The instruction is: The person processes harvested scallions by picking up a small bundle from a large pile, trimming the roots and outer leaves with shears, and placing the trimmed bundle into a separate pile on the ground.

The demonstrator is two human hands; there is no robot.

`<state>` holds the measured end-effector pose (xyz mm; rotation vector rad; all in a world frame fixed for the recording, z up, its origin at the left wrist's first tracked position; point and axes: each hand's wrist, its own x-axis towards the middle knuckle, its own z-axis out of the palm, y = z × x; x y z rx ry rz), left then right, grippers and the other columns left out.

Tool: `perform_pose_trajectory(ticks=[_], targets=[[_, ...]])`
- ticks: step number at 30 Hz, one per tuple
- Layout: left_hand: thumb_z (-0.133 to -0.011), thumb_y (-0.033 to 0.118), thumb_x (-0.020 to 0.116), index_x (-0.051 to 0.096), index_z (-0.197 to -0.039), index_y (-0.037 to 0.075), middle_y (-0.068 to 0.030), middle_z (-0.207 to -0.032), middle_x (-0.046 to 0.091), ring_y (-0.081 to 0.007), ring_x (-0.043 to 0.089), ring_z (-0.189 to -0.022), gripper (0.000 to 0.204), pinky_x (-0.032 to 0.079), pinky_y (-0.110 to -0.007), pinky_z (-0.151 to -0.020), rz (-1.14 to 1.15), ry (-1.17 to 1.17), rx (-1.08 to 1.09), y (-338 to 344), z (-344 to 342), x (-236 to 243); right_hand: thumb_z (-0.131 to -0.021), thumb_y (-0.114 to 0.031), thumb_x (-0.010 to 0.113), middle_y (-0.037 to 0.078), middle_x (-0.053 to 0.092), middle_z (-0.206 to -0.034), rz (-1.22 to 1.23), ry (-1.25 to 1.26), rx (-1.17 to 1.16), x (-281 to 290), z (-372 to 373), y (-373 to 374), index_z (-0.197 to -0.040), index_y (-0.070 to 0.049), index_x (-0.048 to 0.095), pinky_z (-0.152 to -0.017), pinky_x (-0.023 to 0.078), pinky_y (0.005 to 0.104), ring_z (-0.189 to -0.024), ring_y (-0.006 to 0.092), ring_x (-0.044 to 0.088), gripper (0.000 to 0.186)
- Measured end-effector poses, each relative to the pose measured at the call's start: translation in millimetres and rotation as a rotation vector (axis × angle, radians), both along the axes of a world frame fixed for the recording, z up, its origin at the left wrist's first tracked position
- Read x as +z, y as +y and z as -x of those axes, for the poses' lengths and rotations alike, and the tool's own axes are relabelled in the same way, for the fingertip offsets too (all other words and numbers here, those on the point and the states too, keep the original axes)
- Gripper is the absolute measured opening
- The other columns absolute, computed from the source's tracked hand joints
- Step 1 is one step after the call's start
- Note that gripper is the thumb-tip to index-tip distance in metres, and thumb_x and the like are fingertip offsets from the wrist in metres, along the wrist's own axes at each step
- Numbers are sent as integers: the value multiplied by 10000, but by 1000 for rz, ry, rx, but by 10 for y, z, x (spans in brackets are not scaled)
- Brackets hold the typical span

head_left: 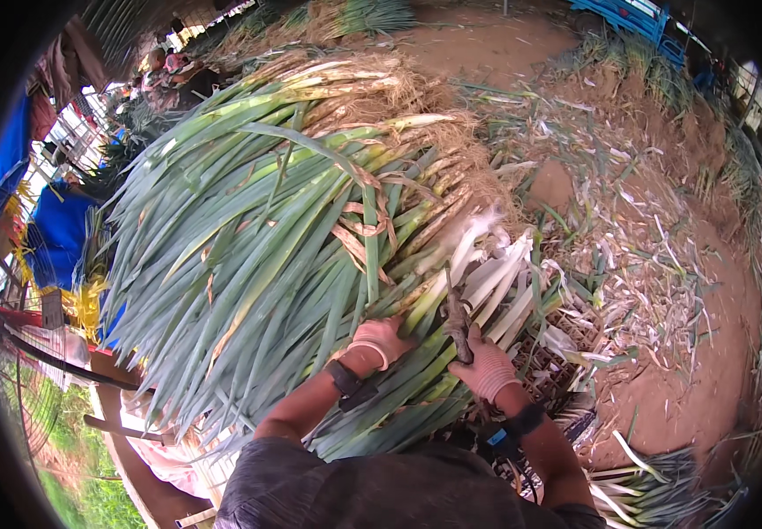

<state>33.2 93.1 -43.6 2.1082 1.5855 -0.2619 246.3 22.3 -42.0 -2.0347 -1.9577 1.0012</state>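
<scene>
A large heap of green onions (249, 238) fills the left and middle, leaves toward the left, roots toward the upper right. My left hand (379, 342), in a pale pink glove, is closed round a green onion stalk (427, 301) at the heap's near right edge. Its fingertips are partly hidden among the leaves. My right hand (487, 366), gloved too, grips a dirt-caked blow gun (456, 322), its thin nozzle pointing away toward the roots. Bare white green onion stems (503, 278) lie just right of the blow gun. A whitish blur shows near their root ends.
Peeled skins and leaf scraps (637, 247) litter the brown ground to the right. More green onions (654, 485) lie at the lower right. A brown crate (544, 370) stands beside my right hand. Blue sheeting (59, 234) hangs at the left; a blue cart (632, 22) stands far right.
</scene>
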Motion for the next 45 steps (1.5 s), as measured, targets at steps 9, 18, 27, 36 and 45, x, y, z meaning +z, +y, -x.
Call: perform_pose_trajectory(ticks=[9, 18, 27, 36, 45], targets=[[-792, 552, 528, 567, -1109, 71, -205, -941, 637, -348, 617, -878, 577, 473, -426, -787, -111, 102, -99, -38, -92, -143, -688, -364, 646, 245, 616, -873, -29, 7, -404, -399, -422, 713, -1174, 64, 419, -780, 485, 401, -862, 381, 601, 687], [-839, 379, 505, 588, -1022, 104, -158, -721, 625, -297, 629, -685, 341, 499, -395, -575, -221, 110, -419, 114, -1, 285, -672, -428, 666, 278, 510, -1087, -130, 123, 99, 177, -128, -819, -1353, -8, 247, -836, 455, 436, -974, 418, 546, 903], [-785, 251, 576, 545, -1161, 48, -219, -951, 611, -350, 614, -777, 429, 491, -377, -697, 46, -78, -171, 339, -542, 204, -630, -398, 701, 211, 513, -1057, -57, -440, -528, -358, -641, -1307, -1341, -77, 283, -812, 456, 446, -947, 395, 556, 885], [-620, 333, 783, 563, -1076, -73, -159, -936, 631, -216, 579, -837, 649, 462, -352, -742, 121, -350, 125, 538, -480, 236, -746, -184, 679, 96, 620, -852, 53, 1257, -782, -814, -305, -444, -974, 22, 596, -672, 490, 320, -746, 204, 600, 318], [-788, 290, 688, 665, -852, -35, -85, -719, 643, -196, 632, -625, 332, 516, -320, -553, 576, -798, 261, 701, -372, 160, -779, -197, 671, 108, 631, -909, 227, 1353, -1011, -1170, -474, 123, -963, -32, 622, -687, 501, 382, -778, 256, 613, 252]])
